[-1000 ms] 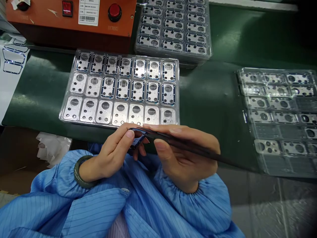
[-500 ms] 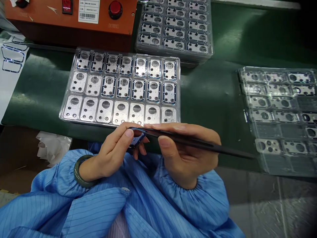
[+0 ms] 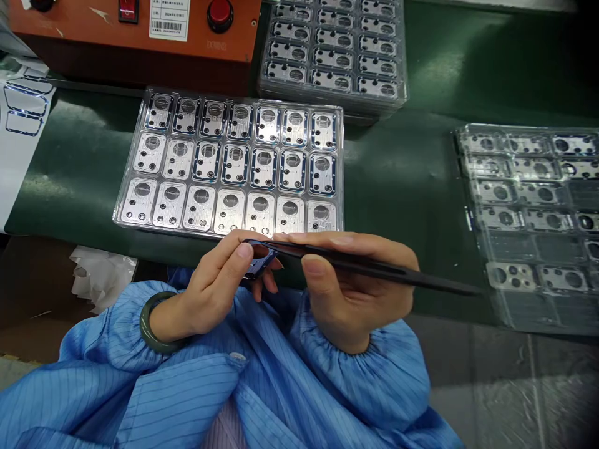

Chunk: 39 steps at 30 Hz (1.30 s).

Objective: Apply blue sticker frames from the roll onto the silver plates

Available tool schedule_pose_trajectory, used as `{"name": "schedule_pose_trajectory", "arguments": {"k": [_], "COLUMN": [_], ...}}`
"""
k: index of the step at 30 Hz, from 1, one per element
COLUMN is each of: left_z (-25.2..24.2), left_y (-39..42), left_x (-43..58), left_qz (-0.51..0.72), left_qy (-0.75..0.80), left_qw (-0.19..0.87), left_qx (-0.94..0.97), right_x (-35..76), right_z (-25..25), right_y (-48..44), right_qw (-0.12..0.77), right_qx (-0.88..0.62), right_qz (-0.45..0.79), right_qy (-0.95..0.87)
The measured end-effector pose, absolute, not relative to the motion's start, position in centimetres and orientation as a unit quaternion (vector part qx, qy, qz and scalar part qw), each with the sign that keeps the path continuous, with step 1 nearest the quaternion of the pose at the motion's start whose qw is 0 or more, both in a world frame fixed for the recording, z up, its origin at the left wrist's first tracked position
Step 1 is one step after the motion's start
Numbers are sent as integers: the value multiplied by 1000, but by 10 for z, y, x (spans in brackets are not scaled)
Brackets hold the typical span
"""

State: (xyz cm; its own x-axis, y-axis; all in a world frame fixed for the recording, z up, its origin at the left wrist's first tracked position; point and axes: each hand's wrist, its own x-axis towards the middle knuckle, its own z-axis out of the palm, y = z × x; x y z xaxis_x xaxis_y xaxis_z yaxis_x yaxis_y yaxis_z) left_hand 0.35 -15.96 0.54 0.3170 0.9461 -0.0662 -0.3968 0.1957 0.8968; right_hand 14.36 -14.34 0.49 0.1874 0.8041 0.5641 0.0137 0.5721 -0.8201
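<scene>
A small dark blue frame (image 3: 258, 263) is in the head view, above the blue sleeves, and its long side runs sideways. The left hand (image 3: 213, 290) pinches it tight. The right hand (image 3: 355, 290) firmly holds long black tweezers (image 3: 379, 271), tips pointing left and touching the frame. A tray of metal plates (image 3: 246, 95) sits just ahead.

One head-worn camera looks forward and down from the person's position, close above the left hand (image 3: 210, 288) and right hand (image 3: 355, 293), facing the far edge of the green bench mat (image 3: 412, 181).
</scene>
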Motion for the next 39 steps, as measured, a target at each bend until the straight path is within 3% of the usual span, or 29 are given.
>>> {"name": "schedule_pose_trajectory", "arguments": {"k": [39], "left_z": [3], "left_y": [-161], "left_x": [5], "left_qz": [483], "left_qy": [329], "left_qw": [704], "left_qx": [404], "right_x": [144], "right_z": [5], "right_y": [-146], "right_qw": [686], "right_qx": [-355], "right_qz": [311], "right_qy": [-554]}}
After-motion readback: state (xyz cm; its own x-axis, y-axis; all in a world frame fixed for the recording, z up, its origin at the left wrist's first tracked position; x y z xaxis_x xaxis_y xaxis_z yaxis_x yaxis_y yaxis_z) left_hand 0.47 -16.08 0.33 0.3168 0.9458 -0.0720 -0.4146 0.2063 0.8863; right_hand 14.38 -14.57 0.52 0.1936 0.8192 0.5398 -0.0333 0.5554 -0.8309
